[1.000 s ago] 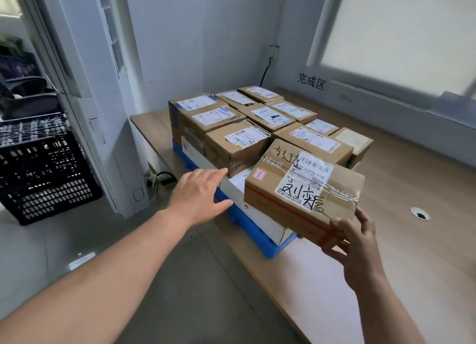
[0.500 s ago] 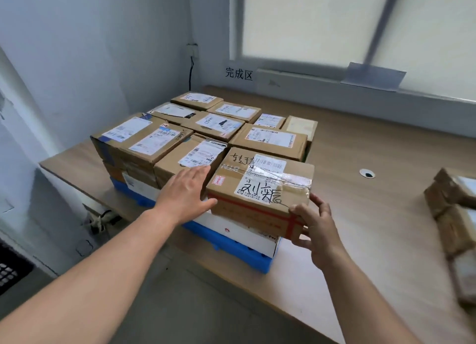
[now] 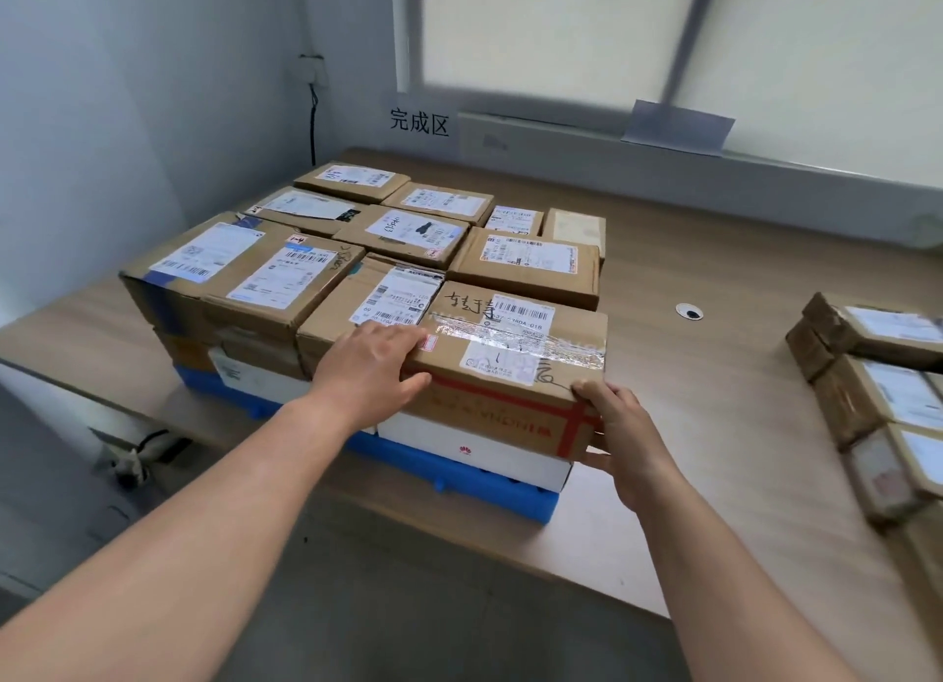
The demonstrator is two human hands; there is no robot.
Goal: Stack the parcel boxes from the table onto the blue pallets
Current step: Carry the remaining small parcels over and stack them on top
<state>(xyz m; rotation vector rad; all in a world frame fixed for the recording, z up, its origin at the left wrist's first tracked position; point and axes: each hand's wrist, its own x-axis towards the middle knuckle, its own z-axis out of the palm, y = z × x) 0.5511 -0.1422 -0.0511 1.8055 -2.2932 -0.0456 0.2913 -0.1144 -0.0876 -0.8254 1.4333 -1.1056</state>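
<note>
A brown parcel box [image 3: 515, 354] with red tape and black handwriting sits on a white box [image 3: 474, 451] at the near right corner of the blue pallet [image 3: 490, 492]. My left hand [image 3: 367, 370] lies across the box's near left corner, fingers spread over its top and front. My right hand [image 3: 620, 436] grips the near right corner, fingers on the top edge and thumb under the bottom edge. Several other labelled parcels [image 3: 408, 232] fill the pallet behind and to the left.
The pallet stands on a wooden table [image 3: 714, 426] against a wall and a window. More brown parcels [image 3: 877, 385] lie on the table at the far right. A cable hole [image 3: 689, 312] sits between the two groups. Grey floor [image 3: 408, 605] lies below the table's front edge.
The handwritten box came down from the air onto the white box at the pallet corner. My left hand reached forward and landed on its left corner. My right hand stayed on the right corner.
</note>
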